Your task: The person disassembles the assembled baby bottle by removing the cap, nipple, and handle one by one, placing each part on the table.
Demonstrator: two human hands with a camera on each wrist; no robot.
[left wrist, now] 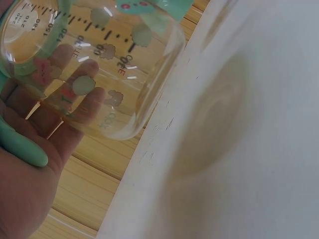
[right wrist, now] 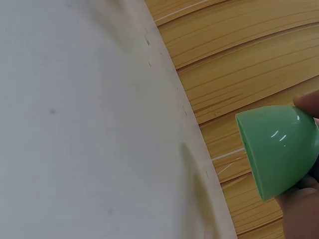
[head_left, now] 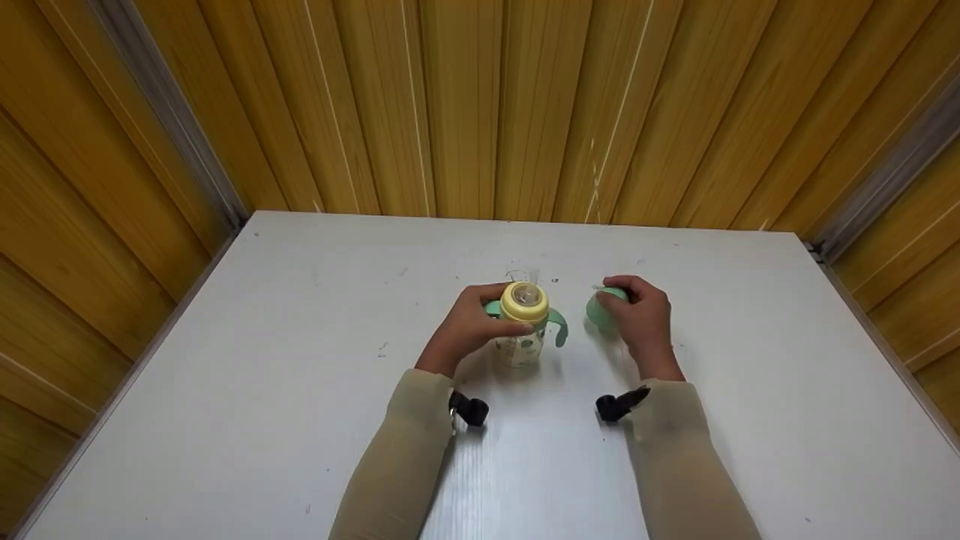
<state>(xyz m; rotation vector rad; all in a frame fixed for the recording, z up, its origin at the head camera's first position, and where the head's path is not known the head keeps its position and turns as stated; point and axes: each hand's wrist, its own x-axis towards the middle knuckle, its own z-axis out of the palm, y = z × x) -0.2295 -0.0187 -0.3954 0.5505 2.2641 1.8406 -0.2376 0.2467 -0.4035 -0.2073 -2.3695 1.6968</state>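
Apparently curled, hands (head_left: 472, 322) (head_left: 646, 321) grip bottle (head_left: 526, 310) and cap (right wrist: 279, 149).

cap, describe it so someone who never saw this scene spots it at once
Over the white table, find the right hand. It holds the cap, a rounded cup shape. Its visible side is plain opaque green, whereas the bottle in the left hand is clear, printed and yellow-collared.

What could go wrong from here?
The bottle looks lifted off the table, so it could drop if the left hand slips. The cap, gripped by its rounded end in the right hand, might slip too. The bottle's handle juts toward the cap and could get in its way.
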